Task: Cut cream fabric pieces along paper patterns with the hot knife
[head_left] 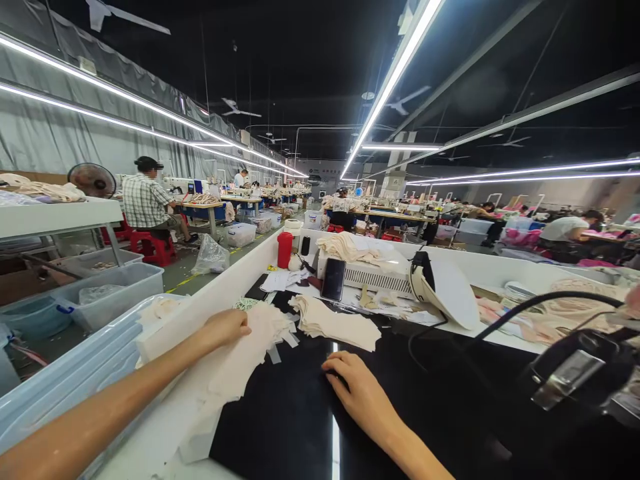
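1. One view, the head's: the long cream pile (250, 347) is touched by the curled left hand (225, 333); pinching can't be told.
2. Loosely spread, the right hand (355, 390) is held over black worktop (285, 413).
3. Already piled: the short stack (340, 325); what's left can't be judged.

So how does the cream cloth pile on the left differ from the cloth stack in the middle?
The left pile trails far down the left side of the black tabletop; the middle stack is shorter and more compact. The left hand is on the left pile, while no hand touches the middle stack. Both are cream, layered cloth.
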`<state>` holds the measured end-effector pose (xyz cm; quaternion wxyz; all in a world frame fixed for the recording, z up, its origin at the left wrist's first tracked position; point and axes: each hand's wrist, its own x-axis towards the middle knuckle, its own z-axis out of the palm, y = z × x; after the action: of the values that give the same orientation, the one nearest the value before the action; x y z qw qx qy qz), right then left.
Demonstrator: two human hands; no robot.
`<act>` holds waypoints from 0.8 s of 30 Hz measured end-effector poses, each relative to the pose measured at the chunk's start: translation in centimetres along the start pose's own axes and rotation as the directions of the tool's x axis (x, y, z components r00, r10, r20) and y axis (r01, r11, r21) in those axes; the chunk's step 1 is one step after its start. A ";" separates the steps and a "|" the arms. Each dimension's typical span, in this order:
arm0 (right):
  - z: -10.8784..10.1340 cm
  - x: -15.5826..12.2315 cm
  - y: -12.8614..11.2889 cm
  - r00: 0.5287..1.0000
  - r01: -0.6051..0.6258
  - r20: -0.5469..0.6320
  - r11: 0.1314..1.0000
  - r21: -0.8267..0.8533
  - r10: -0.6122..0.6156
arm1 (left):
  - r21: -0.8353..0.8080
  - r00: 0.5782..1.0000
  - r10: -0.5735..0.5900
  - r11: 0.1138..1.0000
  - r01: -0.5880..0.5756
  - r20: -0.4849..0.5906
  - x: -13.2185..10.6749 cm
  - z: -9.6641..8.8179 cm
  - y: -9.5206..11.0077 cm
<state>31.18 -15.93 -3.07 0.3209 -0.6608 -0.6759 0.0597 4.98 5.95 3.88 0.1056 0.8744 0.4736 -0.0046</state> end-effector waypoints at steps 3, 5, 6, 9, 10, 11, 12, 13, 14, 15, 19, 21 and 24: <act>0.6 -0.8 -1.3 0.999 0.018 0.036 0.999 0.051 -0.020 | -0.038 0.997 0.031 0.999 -0.034 -0.065 -0.8 0.9 0.0; 0.5 -1.2 -1.9 0.998 0.021 0.061 0.997 0.069 -0.025 | -0.060 0.992 0.059 0.996 -0.066 -0.110 -1.1 1.0 -0.1; 0.4 -1.4 -2.2 0.997 0.022 0.074 0.997 0.072 -0.027 | -0.071 0.989 0.072 0.994 -0.081 -0.126 -1.3 1.0 -0.1; 0.0 -2.0 -2.9 0.992 0.007 0.124 0.996 0.088 -0.018 | -0.114 0.979 0.104 0.986 -0.125 -0.173 -1.7 0.9 -0.2; -0.2 -2.2 -3.1 0.990 -0.006 0.141 0.995 0.098 -0.008 | -0.134 0.975 0.110 0.981 -0.138 -0.194 -1.8 0.9 -0.2; -0.3 -2.4 -3.3 0.988 -0.020 0.156 0.994 0.112 0.003 | -0.159 0.969 0.115 0.976 -0.152 -0.220 -1.9 0.8 -0.1; -0.5 -2.5 -3.5 0.986 -0.039 0.167 0.990 0.136 0.016 | -0.188 0.961 0.118 0.968 -0.168 -0.248 -2.0 0.8 0.0; -0.5 -2.5 -3.7 0.985 -0.058 0.172 0.985 0.165 0.029 | -0.222 0.953 0.121 0.957 -0.187 -0.279 -2.1 0.6 0.1; -0.6 -2.6 -3.9 0.985 -0.073 0.171 0.978 0.196 0.040 | -0.260 0.943 0.124 0.943 -0.208 -0.308 -2.1 0.4 0.3; -0.6 -2.6 -4.0 0.984 -0.087 0.169 0.970 0.226 0.049 | -0.303 0.934 0.126 0.924 -0.233 -0.334 -2.2 0.1 0.5; 0.0 -2.2 -4.8 0.983 -0.143 0.155 0.946 0.292 0.101 | -0.518 0.916 0.128 0.791 -0.325 -0.379 -3.3 -1.4 2.1; 0.4 -1.9 -5.3 0.977 -0.200 0.146 0.917 0.346 0.158 | -0.642 0.923 0.132 0.683 -0.349 -0.361 -4.3 -1.8 3.3; 0.7 -1.5 -6.2 0.945 -0.323 0.139 0.776 0.541 0.297 | -0.815 0.944 0.190 0.478 -0.328 -0.268 -6.5 -1.3 5.5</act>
<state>25.38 -17.86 -0.98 0.4695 -0.6389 -0.5180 0.3210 5.83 -2.04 6.85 0.4844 0.7694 0.2834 0.3049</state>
